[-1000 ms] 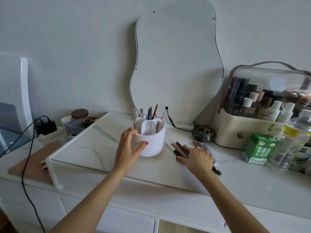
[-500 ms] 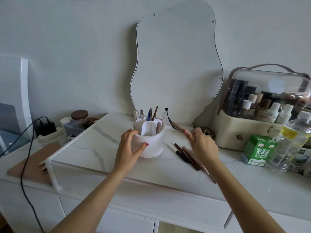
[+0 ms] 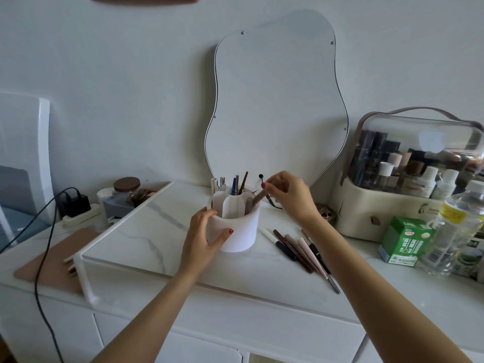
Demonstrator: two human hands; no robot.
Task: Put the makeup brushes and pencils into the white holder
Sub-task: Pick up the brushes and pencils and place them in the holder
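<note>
A marble top runs along a pale wall, a wavy mirror leaning behind. The left hand wraps the holder; the right hand pinches a brush, tip inside the holder's right compartment. More pencils lie just right.

Left hand cupped; right hand pinching.

single head-worn wide-angle view, looking forward and down from close range across the marble counter toward the wall mirror; no second view.
</note>
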